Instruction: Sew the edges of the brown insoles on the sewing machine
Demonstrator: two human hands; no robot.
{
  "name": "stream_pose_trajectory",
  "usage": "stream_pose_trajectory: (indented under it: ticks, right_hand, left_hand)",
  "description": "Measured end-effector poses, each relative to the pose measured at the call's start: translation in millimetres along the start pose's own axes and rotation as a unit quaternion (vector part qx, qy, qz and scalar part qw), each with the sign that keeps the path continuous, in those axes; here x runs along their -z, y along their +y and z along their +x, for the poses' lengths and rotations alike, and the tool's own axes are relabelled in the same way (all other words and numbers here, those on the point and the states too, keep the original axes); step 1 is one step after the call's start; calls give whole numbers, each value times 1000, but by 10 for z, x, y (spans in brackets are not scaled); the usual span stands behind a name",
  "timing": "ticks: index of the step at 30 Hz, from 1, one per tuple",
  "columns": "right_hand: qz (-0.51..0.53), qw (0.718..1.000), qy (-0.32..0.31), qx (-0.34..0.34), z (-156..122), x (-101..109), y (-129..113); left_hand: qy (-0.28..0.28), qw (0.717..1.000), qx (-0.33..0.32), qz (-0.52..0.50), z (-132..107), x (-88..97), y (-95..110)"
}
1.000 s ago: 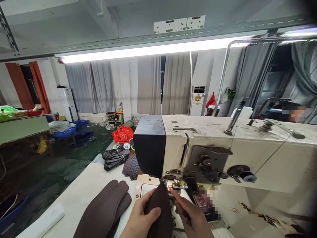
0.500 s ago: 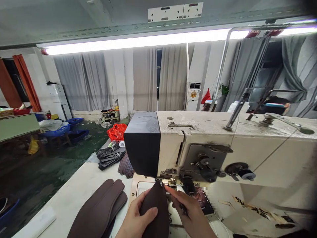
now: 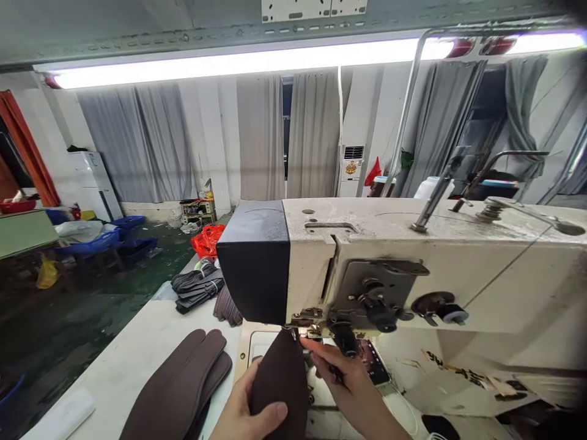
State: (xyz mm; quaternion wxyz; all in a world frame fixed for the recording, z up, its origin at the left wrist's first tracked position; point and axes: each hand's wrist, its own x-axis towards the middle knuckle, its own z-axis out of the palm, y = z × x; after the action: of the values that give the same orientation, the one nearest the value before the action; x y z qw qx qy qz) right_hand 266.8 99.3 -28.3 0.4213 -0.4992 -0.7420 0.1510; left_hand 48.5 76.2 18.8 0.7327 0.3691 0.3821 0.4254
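A dark brown, padded-looking fabric piece runs up to the needle area of a white sewing machine, its narrow tip under the presser foot. My left hand grips the piece along its left side, thumb on top and fingers beneath. My right hand is at the right of the tip, its index finger stretched to the piece's edge beside the foot. Its other fingers curl round something small and dark, too hidden to name. Left of my left hand lies a stack of similar brown pieces.
Bundled dark strips, a brown ribbed stack and a red plastic bag sit at the table's far end. A phone lies under the machine arm. A white roll rests near the table's left edge.
The view has tilted down and shifted slightly right. Both hands stay at the brown piece, which has turned a little beneath the presser foot.
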Motion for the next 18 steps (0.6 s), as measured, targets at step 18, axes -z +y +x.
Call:
stream_pose_trajectory:
  ticks: [18]
  right_hand:
    - [12, 999, 30, 24, 21, 7, -9]
  left_hand:
    - [-11, 997, -70, -18, 351, -62, 18]
